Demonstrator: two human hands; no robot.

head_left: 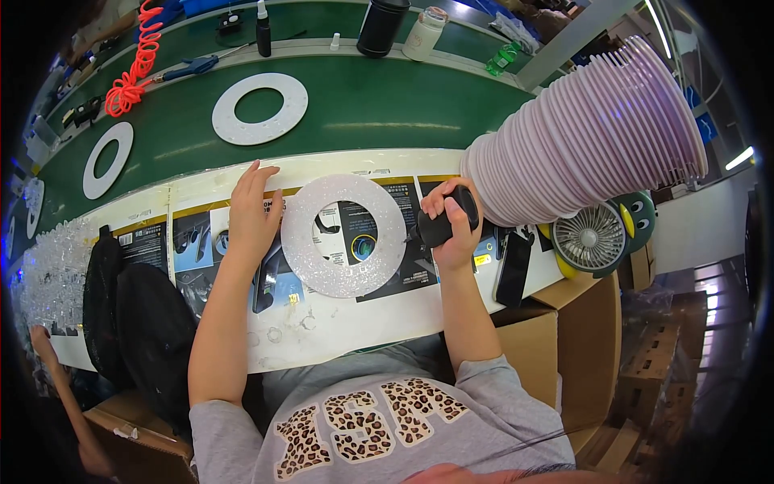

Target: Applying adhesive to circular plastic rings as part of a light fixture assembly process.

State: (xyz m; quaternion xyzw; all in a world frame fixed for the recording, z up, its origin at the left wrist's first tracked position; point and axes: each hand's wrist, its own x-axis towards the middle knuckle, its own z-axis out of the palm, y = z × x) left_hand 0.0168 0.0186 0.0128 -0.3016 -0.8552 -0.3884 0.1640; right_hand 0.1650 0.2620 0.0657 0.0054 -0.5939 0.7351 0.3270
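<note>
A white speckled flat ring (300, 256) lies on the white work surface (355, 323) in front of me, over printed sheets. My left hand (255, 211) is open at the ring's upper left edge, fingers stretched toward the green belt. My right hand (455, 222) is closed round a rounded black object (435, 229), held just right of the ring; its exact kind I cannot make out. Close by that hand rises a tall leaning stack of pale ribbed rings (580, 137). A black phone (513, 270) lies below the stack.
Two more white rings (223, 113) (107, 161) lie on the green belt (347, 105). Bottles and a black canister (383, 28) line its far ledge. At right stand a small fan (591, 235) and cardboard boxes (576, 355). At left are a black bag (149, 315) and another person's arm (68, 395).
</note>
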